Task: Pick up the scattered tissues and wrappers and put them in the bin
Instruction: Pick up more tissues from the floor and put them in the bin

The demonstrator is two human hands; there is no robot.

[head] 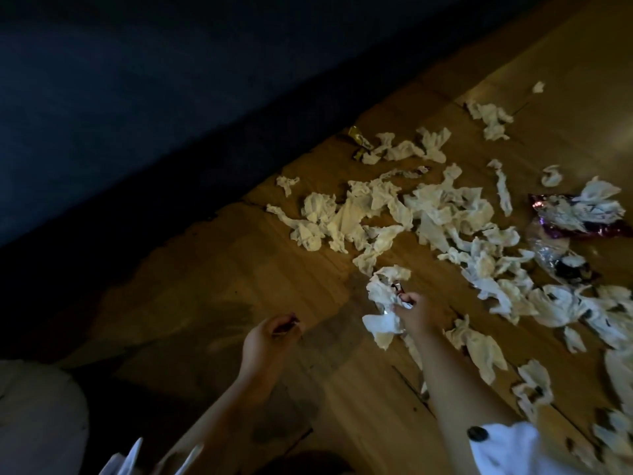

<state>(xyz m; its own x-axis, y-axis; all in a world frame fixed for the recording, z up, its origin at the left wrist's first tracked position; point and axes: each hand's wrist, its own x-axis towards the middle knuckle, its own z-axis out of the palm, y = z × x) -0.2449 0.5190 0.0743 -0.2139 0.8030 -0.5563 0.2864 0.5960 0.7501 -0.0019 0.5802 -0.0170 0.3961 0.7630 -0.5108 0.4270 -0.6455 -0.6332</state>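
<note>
White sleeve (pixel 513 450), dark-buttoned, is cut off at my lower right; a pale rounded shape (pixel 37 419) lower left is too dim to name. The left hand (pixel 270 335) hovers with fingers curled, and I cannot tell whether it holds anything. The right hand (pixel 416 315) grips a wad (pixel 382 296) of tissue and foil just above the floor (pixel 274 269). Beyond, tissues (pixel 442 207) litter the boards, a purple wrapper (pixel 603 231) at right, a gold wrapper (pixel 358 135) by the dark wall (pixel 171 97).

Tissue wad (pixel 382 293) in R fingers (pixel 409 298), above floor (pixel 239 269). Tissue heap (pixel 442 207) lies beyond & R of them. Foil wrapper (pixel 609 229) far R. Small wrapper (pixel 358 137) farthest beyond. L fingers (pixel 286 320) well L of wad.
</note>
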